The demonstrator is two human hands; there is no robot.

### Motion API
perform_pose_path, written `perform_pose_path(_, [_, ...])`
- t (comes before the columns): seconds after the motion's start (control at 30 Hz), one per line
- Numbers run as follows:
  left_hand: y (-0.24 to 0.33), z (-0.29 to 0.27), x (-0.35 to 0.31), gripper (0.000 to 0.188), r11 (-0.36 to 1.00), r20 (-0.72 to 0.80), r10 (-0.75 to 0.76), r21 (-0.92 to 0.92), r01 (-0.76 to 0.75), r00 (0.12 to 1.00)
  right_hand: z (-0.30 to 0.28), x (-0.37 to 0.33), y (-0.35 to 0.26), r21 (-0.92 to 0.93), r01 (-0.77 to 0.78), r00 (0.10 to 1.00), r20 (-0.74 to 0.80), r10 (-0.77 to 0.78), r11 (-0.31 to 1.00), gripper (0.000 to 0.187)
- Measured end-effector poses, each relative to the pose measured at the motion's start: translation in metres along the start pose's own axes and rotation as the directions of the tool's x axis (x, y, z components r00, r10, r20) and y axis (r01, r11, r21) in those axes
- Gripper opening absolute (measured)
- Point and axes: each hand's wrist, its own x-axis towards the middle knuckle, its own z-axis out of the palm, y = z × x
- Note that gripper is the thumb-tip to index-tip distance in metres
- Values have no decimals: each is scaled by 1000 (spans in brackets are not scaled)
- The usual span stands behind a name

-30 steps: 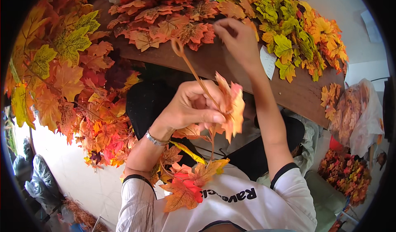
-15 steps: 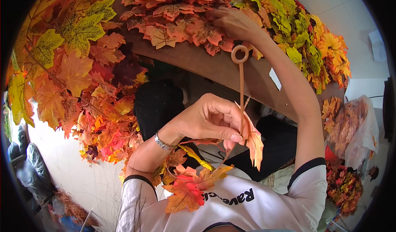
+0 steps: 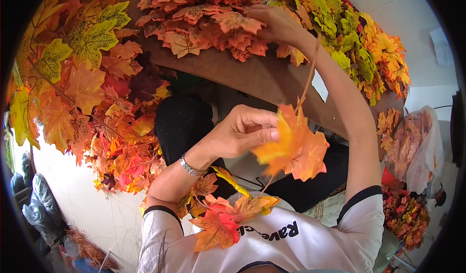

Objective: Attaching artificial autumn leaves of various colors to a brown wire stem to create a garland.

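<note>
My left hand, with a metal-banded watch on its wrist, pinches an artificial maple leaf garland between thumb and fingers. Yellow-orange leaves fan out at its fingertips. Above them a thin brown stem slants up toward my right forearm. The garland's lower part, with red and orange leaves, trails down against my white shirt. Stretched to the far side, my right hand has its fingers closed at the edge of a stack of orange maple leaves, gripping a leaf there.
A brown table edge curves across in front of me. Green-yellow leaves and orange ones lie at the far right. Leafy garlands hang at the left. A clear plastic bag of leaves stands at the right.
My left hand has turned the garland: its leaves now face up, and the stem tips rightward, its ring end no longer distinct. My right hand stays at the stack, where a leaf has lifted.
</note>
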Motion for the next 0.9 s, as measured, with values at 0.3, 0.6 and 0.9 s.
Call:
perform_pose_path(0.3, [5,2,7,6,993,-61,-91,74,96,994,-38,-33,-16,603,-278,855,-199,479,748,22])
perform_pose_path(0.6, [-7,3,16,16,965,-410,128,263,-17,903,-95,-99,-133,915,5,762,-264,591,403,16])
perform_pose_path(0.9, [-15,14,21,21,934,-335,154,356,-27,929,-38,-119,-170,964,54,587,179,790,-259,18])
